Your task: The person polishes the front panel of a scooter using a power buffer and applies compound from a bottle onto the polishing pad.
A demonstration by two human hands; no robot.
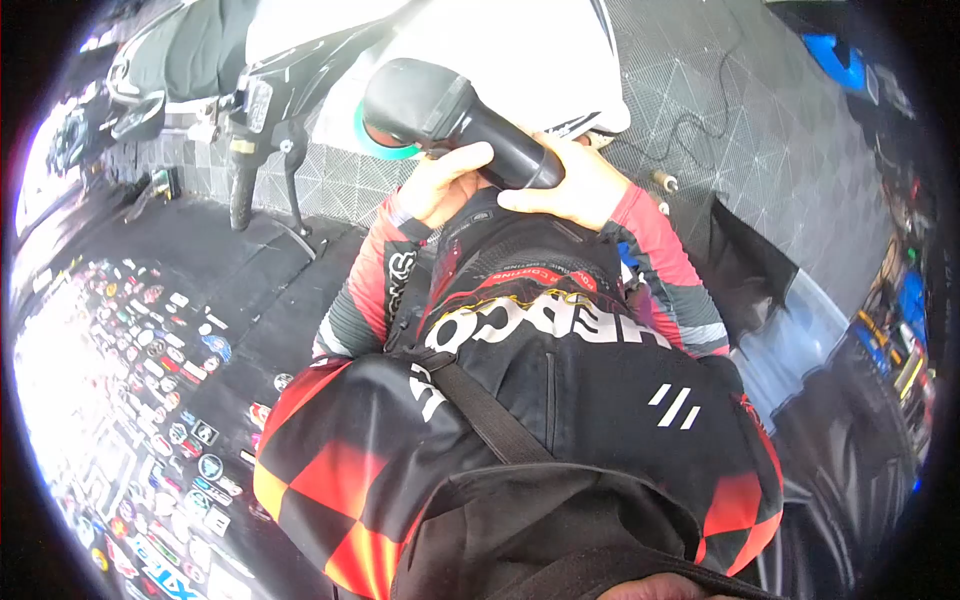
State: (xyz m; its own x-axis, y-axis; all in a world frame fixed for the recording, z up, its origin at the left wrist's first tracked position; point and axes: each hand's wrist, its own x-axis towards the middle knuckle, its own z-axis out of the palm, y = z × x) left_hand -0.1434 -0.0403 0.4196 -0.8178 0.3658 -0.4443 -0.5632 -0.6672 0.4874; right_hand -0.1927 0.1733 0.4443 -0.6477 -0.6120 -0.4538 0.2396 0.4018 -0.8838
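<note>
A black polisher (pixel 490 130) with a green-edged round pad (pixel 385 140) is held in front of my body, its pad end pointing up and to the left. My right hand (pixel 575 180) wraps round the handle's lower end, thumb across the near side. My left hand (pixel 448 183) is closed against the handle's left side, its thumb lying along it; most of its fingers are hidden. Just beyond the tool is a glossy white motorbike body panel (pixel 530 50). The pad's working face is mostly turned away from me.
A motorbike (pixel 215 60) stands at upper left on its side stand (pixel 295 235). Black cable (pixel 690 130) trails over the grey patterned floor (pixel 800 190). Stickers (pixel 205 435) cover a dark surface at left. Black sheeting (pixel 850 470) lies at right, near assorted tools (pixel 905 375).
</note>
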